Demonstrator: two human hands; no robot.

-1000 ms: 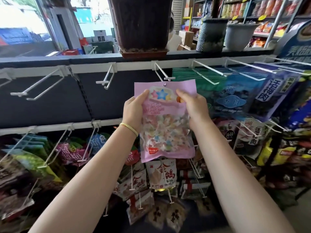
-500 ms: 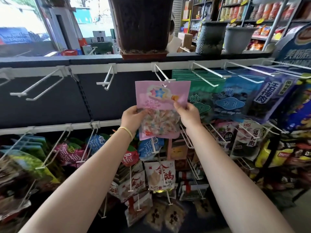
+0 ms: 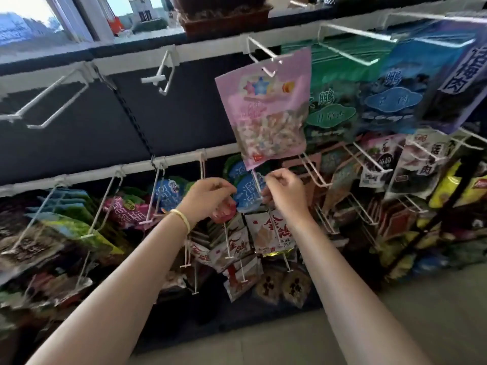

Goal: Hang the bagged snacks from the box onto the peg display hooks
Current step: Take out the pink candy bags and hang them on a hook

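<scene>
Pink candy bag [image 3: 266, 109] is hanging on the top-row hook [image 3: 263, 57] at about 1 o'clock, so that 1's done. Left hand [image 3: 208, 198] and right hand [image 3: 283, 192] sit just below it, loosely curled, holding nothing. Box isn't in view, so can't tell what's left.

1. Hands: two, the left hand [image 3: 208, 197] and the right hand [image 3: 283, 189].
2. Pink bags on the top row: one pink bag [image 3: 266, 106], hanging on a hook [image 3: 263, 57].
3. Bare hooks on the top row, left of that bag: two, one bare hook [image 3: 52, 101] far left and another [image 3: 163, 75] nearer.
4. Wristbands: one yellow wristband [image 3: 181, 217], on the left wrist.
5. Lower-row bags: too many and too blurred to count.
</scene>
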